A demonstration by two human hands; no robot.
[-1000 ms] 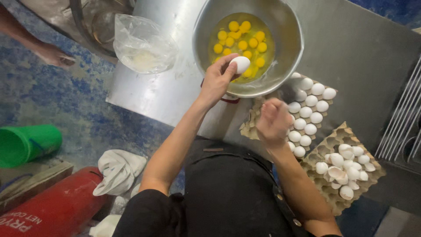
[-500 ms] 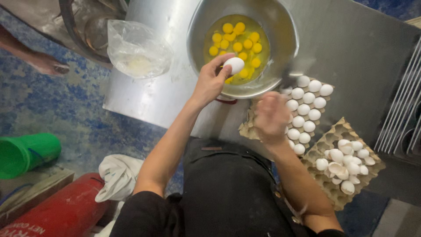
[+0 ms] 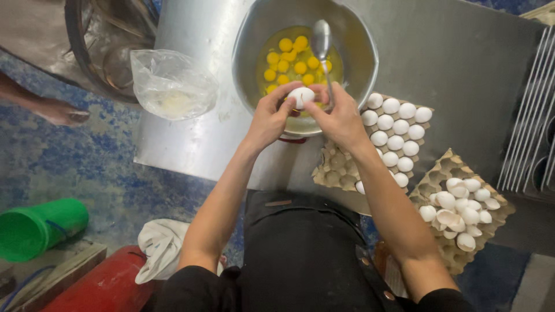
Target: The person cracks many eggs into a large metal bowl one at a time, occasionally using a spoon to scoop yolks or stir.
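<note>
Both my hands meet over the near rim of a large metal bowl point(image 3: 358, 69) that holds several egg yolks point(image 3: 292, 60) in clear liquid. A white egg point(image 3: 301, 96) with a crack in its shell sits between my fingers. My left hand point(image 3: 269, 118) grips its left side. My right hand point(image 3: 340, 117) grips its right side and also holds a metal spoon point(image 3: 321, 41), whose bowl points up over the yolks.
A cardboard tray of whole white eggs point(image 3: 396, 130) lies right of the bowl, and a tray of empty shells point(image 3: 459, 208) nearer right. A clear plastic bag point(image 3: 171, 84) sits left on the steel table point(image 3: 196, 144). A green bucket point(image 3: 34, 228), white cloth point(image 3: 162, 245) and red cylinder point(image 3: 107, 286) lie on the floor; another person's foot point(image 3: 58, 110) stands far left.
My right hand came up from the egg tray with the spoon and joined my left hand on the egg at the bowl's rim. The egg now shows a crack.
</note>
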